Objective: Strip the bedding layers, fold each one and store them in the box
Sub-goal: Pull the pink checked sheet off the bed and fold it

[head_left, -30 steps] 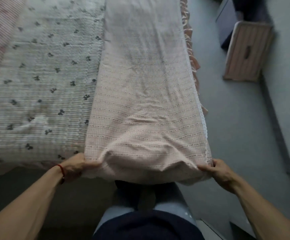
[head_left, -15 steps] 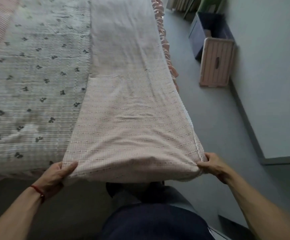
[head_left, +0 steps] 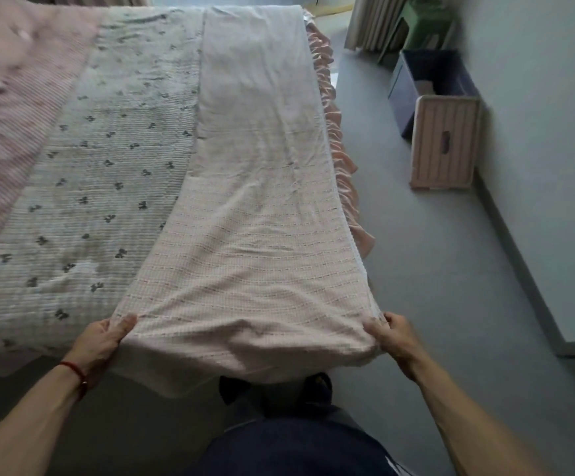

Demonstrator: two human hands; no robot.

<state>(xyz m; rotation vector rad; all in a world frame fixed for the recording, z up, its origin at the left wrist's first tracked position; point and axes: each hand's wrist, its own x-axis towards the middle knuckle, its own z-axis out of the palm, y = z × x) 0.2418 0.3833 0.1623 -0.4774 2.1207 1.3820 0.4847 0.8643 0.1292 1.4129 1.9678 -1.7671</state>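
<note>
The pink blanket (head_left: pixel 255 207) — folded lengthwise along the bed's right edge — now lifts at its near end; the left hand (head_left: pixel 102 341) and right hand (head_left: pixel 394 334) pinch its corners, ready to fold it toward the bed's far end.

A bed (head_left: pixel 342 173) is carrying a white quilt (head_left: pixel 90 187) with dark bows; a folded pink blanket (head_left: pixel 255 201) is lying along its right side, a pink cover (head_left: pixel 8 108) far left.

both hands (head_left: pixel 97 341) gripping pink blanket (head_left: pixel 255 214), bed
</note>
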